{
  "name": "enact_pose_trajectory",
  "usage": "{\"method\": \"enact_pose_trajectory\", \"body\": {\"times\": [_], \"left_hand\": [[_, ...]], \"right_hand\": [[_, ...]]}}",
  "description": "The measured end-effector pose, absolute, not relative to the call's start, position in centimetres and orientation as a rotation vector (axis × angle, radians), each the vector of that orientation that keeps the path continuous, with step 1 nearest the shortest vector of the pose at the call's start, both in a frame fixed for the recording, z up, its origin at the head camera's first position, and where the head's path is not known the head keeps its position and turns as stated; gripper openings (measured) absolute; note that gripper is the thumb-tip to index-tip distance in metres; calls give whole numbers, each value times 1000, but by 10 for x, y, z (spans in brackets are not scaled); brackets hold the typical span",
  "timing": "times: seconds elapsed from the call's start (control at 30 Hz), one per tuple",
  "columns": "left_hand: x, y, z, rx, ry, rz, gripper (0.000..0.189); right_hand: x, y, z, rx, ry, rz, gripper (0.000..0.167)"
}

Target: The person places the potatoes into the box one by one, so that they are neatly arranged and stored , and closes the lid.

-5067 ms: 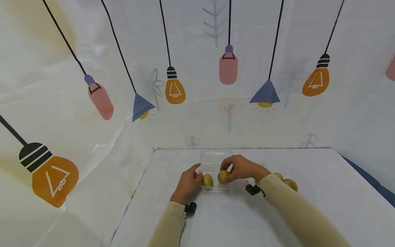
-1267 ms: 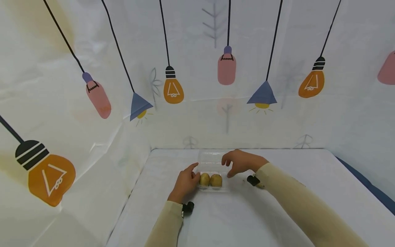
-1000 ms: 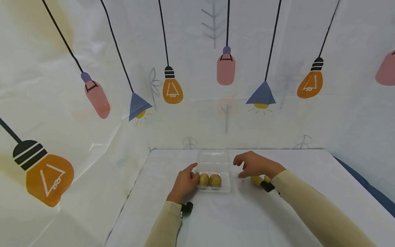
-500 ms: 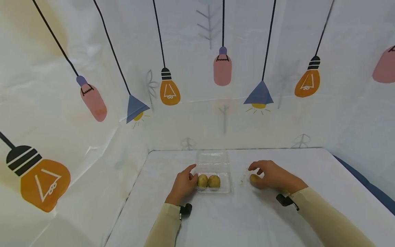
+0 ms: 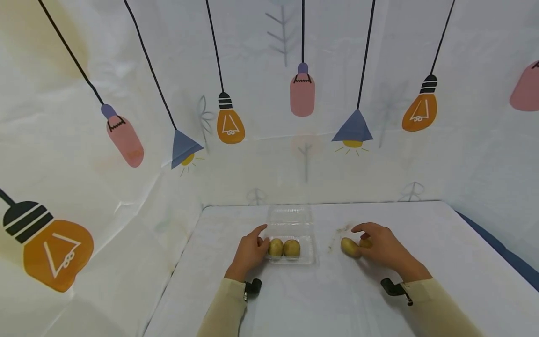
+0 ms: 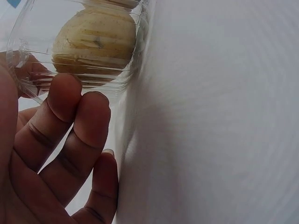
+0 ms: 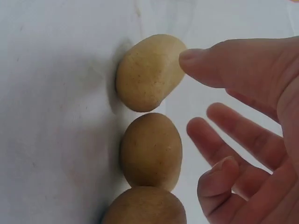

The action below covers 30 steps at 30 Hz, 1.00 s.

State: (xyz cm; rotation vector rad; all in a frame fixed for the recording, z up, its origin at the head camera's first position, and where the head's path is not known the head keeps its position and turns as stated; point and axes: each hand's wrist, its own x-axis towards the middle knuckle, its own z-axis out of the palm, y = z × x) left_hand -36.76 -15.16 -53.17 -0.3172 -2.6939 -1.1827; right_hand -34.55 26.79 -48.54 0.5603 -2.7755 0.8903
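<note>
Below, white tabletop [image 5: 311, 299], potatoes [image 7: 152, 149], lamp-patterned backdrop [image 5: 269, 164] behind

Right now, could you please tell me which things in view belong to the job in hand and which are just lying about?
Likely for the job:
open, clear plastic rectangular box
two rounded tan potatoes inside it
three loose rounded tan potatoes beside the right hand

Apparently incidental:
small brown specks on the white tabletop
white backdrop sheet printed with lamps

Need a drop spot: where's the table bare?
Bare table between the sleeves, and right of the right hand. Narrower gap between box and loose potatoes, though specked. Crowded: box's left end, left hand against it, boxed potatoes inside; also around the loose potatoes, at the right hand.
</note>
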Motion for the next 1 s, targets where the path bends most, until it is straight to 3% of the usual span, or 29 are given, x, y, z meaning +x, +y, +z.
{"method": "enact_pose_trajectory", "body": {"times": [0.33, 1.0], "left_hand": [[-367, -154, -530, -324, -2705, -1178, 51], [-366, -152, -528, -340, -2698, -1188, 49]], "right_hand": [[-344, 265, -507, 493, -2705, 914, 44], [-349, 261, -510, 543, -2730, 899, 43]]}}
